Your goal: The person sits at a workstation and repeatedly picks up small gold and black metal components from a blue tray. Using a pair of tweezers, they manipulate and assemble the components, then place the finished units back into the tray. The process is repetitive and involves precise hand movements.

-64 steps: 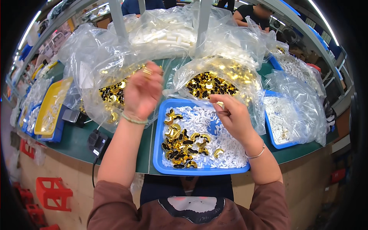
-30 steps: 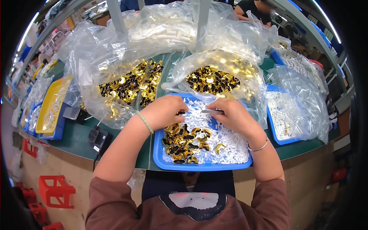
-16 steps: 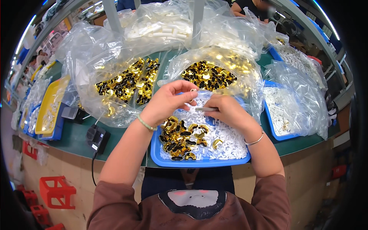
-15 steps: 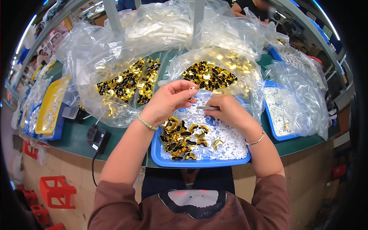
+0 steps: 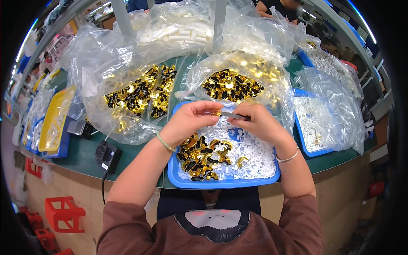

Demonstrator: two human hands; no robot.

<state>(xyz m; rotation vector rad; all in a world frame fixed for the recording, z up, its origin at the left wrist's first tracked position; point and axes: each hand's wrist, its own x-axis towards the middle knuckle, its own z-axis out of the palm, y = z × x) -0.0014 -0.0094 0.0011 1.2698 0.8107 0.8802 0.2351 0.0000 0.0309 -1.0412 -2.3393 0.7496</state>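
Above the far part of a blue tray [image 5: 221, 184], my left hand [image 5: 192, 120] is closed, pinching a small gold piece [image 5: 217, 113] between thumb and fingertips. A pair of dark metal tweezers [image 5: 236, 115] sits in my closed right hand [image 5: 260, 122], its tip meeting the gold piece. Whether the tip presses on it or just overlaps it in the picture, I cannot tell. Below my hands, curved gold pieces with black parts [image 5: 199, 157] are heaped in the tray's left side. Many tiny white pieces [image 5: 259, 157] cover its right side.
Clear plastic bags hold more gold pieces [image 5: 231, 85] beyond the tray. White tubular pieces [image 5: 187, 32] fill a bag farther back. A second blue tray [image 5: 302, 140] stands at right, a yellow tray [image 5: 53, 123] at left. A black power adapter [image 5: 108, 155] lies on the green table [image 5: 136, 155].
My left hand has come down slightly and turned, bringing the gold piece into plain sight. My right hand has shifted, and the tweezers now reach the held piece.
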